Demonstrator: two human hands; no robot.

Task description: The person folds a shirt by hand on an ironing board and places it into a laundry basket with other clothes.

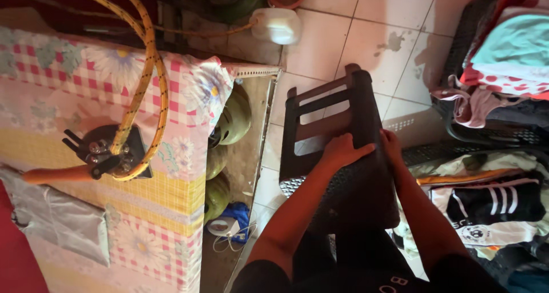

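A dark brown plastic chair [329,116] stands on the tiled floor in front of me, its slatted back toward the far side. My left hand [343,151] rests flat on the seat's left part, fingers spread over the edge near the backrest. Against the right side of the seat, next to the backrest post, my right hand [391,147] presses with its fingers curled on the edge. Both forearms reach forward from the bottom of the view. A dark cloth seems to lie across the seat under my hands.
To the left, a table [189,173] with a floral checked cloth carries a charcoal iron with an orange handle [103,156] and a yellow braided hose [150,58]. Green helmets [231,118] lie under it. Baskets of folded clothes [503,58] crowd the right.
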